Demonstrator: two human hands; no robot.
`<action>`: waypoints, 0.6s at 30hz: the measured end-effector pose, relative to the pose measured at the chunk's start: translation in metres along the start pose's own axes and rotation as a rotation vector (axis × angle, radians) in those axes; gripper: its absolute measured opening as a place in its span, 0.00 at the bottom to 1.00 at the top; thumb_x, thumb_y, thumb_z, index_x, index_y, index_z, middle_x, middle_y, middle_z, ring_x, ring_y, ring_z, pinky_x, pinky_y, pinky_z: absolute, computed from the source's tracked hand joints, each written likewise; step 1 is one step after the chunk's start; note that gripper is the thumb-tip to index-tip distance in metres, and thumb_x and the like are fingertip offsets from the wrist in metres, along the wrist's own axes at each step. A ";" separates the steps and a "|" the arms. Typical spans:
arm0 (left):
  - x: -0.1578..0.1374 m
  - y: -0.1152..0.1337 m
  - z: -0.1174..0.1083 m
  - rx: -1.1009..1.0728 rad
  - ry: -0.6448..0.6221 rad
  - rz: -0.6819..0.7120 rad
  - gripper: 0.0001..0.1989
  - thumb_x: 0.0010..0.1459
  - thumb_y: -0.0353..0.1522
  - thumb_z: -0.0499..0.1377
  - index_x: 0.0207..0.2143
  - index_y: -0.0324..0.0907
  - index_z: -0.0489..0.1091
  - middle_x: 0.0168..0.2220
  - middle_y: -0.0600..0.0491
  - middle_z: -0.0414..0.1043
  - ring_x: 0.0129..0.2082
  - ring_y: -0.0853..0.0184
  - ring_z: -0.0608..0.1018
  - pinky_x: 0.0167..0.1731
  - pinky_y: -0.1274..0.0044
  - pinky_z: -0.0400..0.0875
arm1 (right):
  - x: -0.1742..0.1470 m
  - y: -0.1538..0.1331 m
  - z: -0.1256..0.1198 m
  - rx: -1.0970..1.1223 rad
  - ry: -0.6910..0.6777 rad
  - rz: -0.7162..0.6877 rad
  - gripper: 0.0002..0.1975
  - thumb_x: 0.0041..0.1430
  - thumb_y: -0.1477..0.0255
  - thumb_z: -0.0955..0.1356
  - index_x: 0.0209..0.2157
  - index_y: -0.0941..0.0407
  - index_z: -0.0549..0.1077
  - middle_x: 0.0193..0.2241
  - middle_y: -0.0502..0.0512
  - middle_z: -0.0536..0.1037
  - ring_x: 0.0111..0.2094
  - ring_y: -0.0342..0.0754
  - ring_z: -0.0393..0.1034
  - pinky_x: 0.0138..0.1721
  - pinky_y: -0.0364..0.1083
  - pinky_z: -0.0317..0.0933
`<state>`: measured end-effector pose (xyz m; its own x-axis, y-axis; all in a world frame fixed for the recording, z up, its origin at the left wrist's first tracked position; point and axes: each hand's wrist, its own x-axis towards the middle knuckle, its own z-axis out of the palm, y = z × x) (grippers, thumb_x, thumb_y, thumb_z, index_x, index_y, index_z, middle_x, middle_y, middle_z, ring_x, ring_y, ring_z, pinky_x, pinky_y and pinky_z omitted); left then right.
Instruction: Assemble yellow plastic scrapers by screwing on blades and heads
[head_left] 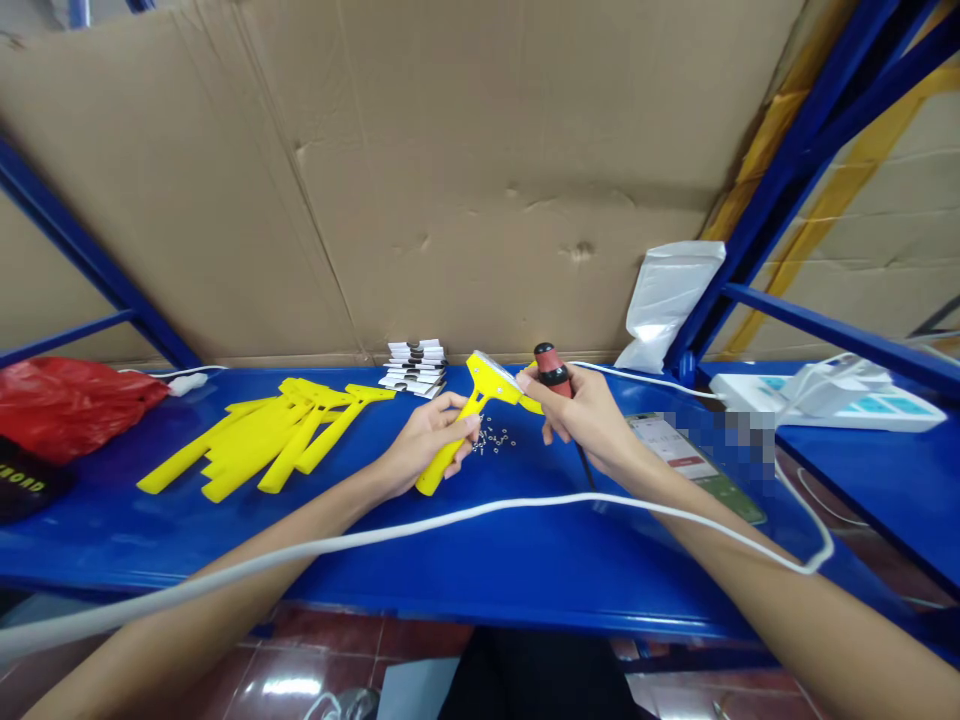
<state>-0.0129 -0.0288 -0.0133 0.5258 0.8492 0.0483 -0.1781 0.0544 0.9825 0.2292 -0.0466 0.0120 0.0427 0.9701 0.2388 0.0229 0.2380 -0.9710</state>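
My left hand (429, 440) is closed around the handle of a yellow scraper (491, 380), its wide head tilted up and to the right. In my right hand (596, 415) is a screwdriver (553, 370) with a red and black handle, its dark shaft pointing down toward the table. The right thumb and fingertips are at the right end of the scraper head, by a yellow part (531, 404) they partly hide; whether it is separate I cannot tell. Small screws or nuts (496, 438) lie scattered just below the scraper head.
Several yellow scrapers (259, 440) lie piled at left, near a red plastic bag (75, 400). White packets (414, 368) are stacked at the back. A phone (675, 450) and a power strip (862, 405) are at right. A white cable (480, 508) crosses in front of my forearms.
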 end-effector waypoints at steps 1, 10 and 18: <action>0.001 0.000 -0.001 -0.020 -0.002 -0.004 0.22 0.63 0.44 0.78 0.45 0.42 0.73 0.33 0.54 0.77 0.21 0.72 0.74 0.16 0.82 0.67 | 0.000 -0.001 0.000 0.008 0.014 -0.006 0.26 0.57 0.50 0.82 0.42 0.57 0.81 0.26 0.48 0.79 0.13 0.37 0.56 0.17 0.46 0.68; 0.004 -0.001 -0.015 -0.208 -0.171 -0.159 0.19 0.73 0.44 0.66 0.46 0.36 0.83 0.27 0.51 0.73 0.18 0.71 0.69 0.14 0.80 0.65 | 0.003 0.003 -0.002 0.011 0.060 -0.018 0.30 0.60 0.50 0.81 0.52 0.59 0.83 0.28 0.49 0.80 0.15 0.38 0.59 0.15 0.44 0.63; 0.008 0.003 -0.019 -0.008 -0.165 -0.170 0.20 0.70 0.48 0.67 0.48 0.39 0.79 0.30 0.50 0.76 0.18 0.69 0.70 0.13 0.79 0.63 | 0.007 0.007 -0.006 -0.009 -0.128 0.028 0.24 0.48 0.54 0.86 0.35 0.57 0.81 0.12 0.44 0.67 0.11 0.42 0.57 0.12 0.43 0.53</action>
<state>-0.0249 -0.0118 -0.0130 0.6777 0.7300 -0.0885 -0.0818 0.1945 0.9775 0.2360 -0.0380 0.0070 -0.0845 0.9745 0.2078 0.0324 0.2112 -0.9769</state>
